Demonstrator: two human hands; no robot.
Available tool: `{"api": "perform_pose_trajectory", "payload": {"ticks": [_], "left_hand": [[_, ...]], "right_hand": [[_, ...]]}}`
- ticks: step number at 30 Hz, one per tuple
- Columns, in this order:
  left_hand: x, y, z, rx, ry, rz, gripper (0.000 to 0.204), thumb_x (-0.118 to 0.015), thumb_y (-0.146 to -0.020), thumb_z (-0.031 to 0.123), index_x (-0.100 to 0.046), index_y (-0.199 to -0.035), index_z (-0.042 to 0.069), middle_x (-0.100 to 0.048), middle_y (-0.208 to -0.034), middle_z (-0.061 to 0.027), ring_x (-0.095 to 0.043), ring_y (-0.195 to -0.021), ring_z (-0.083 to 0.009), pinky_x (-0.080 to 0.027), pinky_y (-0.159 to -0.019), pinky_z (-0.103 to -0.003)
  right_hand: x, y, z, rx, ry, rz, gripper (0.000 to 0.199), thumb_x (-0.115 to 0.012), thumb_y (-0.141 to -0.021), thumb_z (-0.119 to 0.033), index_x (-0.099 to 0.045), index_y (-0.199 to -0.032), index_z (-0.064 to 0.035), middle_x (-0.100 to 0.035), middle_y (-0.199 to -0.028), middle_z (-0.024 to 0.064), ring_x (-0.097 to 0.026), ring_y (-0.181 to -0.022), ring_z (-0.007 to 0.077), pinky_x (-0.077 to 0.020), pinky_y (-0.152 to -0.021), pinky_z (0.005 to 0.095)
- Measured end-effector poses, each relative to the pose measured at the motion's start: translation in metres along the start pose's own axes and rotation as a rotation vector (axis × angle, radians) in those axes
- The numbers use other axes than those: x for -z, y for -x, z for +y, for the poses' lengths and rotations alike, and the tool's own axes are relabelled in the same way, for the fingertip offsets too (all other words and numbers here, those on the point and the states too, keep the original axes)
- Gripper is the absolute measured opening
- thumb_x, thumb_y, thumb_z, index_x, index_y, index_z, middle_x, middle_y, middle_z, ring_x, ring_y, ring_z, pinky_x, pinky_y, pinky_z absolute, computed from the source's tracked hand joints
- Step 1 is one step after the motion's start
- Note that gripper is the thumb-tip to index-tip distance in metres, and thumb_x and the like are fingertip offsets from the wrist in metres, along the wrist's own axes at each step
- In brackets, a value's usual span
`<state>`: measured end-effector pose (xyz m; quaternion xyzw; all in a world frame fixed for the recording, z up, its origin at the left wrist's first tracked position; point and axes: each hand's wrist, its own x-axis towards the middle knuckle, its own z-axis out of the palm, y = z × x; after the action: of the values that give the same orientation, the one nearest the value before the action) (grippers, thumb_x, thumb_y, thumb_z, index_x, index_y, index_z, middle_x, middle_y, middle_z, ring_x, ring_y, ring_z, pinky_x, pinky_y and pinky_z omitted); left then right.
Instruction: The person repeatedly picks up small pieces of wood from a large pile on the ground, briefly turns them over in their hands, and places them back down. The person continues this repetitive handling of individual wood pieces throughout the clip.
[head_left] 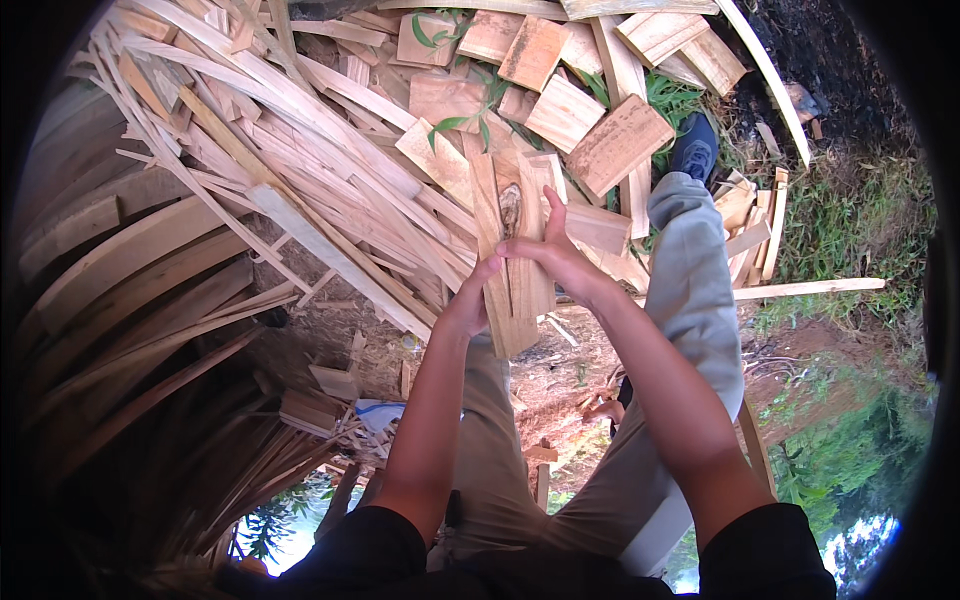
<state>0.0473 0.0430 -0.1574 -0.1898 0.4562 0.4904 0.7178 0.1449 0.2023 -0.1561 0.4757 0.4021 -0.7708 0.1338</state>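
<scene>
Between my two hands are short wooden boards (488, 210) held together, long side pointing away from me. A dark, rough knot (511, 207) shows in the face of the right-hand piece. My left hand (467, 303) grips the left edge, its thumb up on the wood and its other fingers hidden. From the right side my right hand (560, 255) holds the boards, thumb laid across the face close to the left thumb, one finger stretched up along the edge. How many pieces are stacked in the grip I cannot tell.
Beyond my hands lie loose short wood blocks (620, 145) with green leaves among them. Long thin wood strips (290, 140) are heaped at the left, beside stacked curved planks (130, 260). My shoe (694, 150) rests by the blocks, near grass (850, 220) on the right.
</scene>
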Motion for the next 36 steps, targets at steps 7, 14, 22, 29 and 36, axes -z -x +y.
{"api": "perform_pose_trajectory", "payload": {"ticks": [7,14,22,29,36], "left_hand": [[0.021,-0.009,-0.004,0.059,-0.062,-0.009,0.127,-0.077,-0.077,0.055,0.010,-0.159,0.011,-0.020,-0.160,-0.0189,-0.025,-0.149,-0.0308,-0.028,-0.118,-0.042],[0.014,-0.006,-0.011,-0.050,-0.218,0.039,0.092,-0.069,-0.083,0.057,-0.033,-0.150,0.005,-0.050,-0.140,-0.0153,-0.052,-0.129,-0.0258,-0.045,-0.108,-0.041],[0.009,0.007,-0.007,0.074,-0.248,0.075,0.092,-0.067,-0.085,0.053,-0.030,-0.152,0.004,-0.047,-0.146,-0.0166,-0.049,-0.133,-0.0275,-0.040,-0.112,-0.043],[0.009,0.003,-0.020,0.121,-0.108,0.025,0.092,-0.067,-0.083,0.047,-0.028,-0.154,0.004,-0.046,-0.146,-0.0160,-0.047,-0.133,-0.0268,-0.041,-0.109,-0.042],[-0.011,0.011,-0.015,0.086,0.053,0.110,0.086,-0.067,-0.082,0.047,-0.035,-0.148,0.003,-0.055,-0.133,-0.0165,-0.060,-0.117,-0.0259,-0.051,-0.096,-0.041]], "right_hand": [[0.000,0.004,-0.007,0.076,-0.073,-0.100,0.131,-0.082,-0.075,-0.030,0.018,-0.157,-0.0083,-0.024,-0.154,0.0313,-0.028,-0.146,0.0349,-0.0185,-0.121,0.0402],[-0.001,0.007,-0.009,0.034,-0.209,-0.146,0.138,-0.084,-0.070,-0.033,0.021,-0.155,-0.0045,-0.015,-0.156,0.0337,-0.022,-0.148,0.0380,-0.0177,-0.122,0.0422],[0.000,0.002,0.007,0.114,-0.195,-0.053,0.139,-0.084,-0.068,-0.032,0.021,-0.155,-0.0040,-0.001,-0.159,0.0351,-0.002,-0.152,0.0406,-0.0093,-0.124,0.0472],[-0.001,-0.001,0.008,0.110,-0.102,0.027,0.130,-0.080,-0.075,-0.019,0.021,-0.156,-0.0106,-0.017,-0.156,0.0292,-0.030,-0.144,0.0336,-0.0272,-0.118,0.0411],[-0.012,0.003,-0.003,0.061,-0.108,0.054,0.133,-0.082,-0.073,-0.027,0.020,-0.155,-0.0065,-0.013,-0.157,0.0308,-0.019,-0.148,0.0351,-0.0182,-0.121,0.0413]]}}
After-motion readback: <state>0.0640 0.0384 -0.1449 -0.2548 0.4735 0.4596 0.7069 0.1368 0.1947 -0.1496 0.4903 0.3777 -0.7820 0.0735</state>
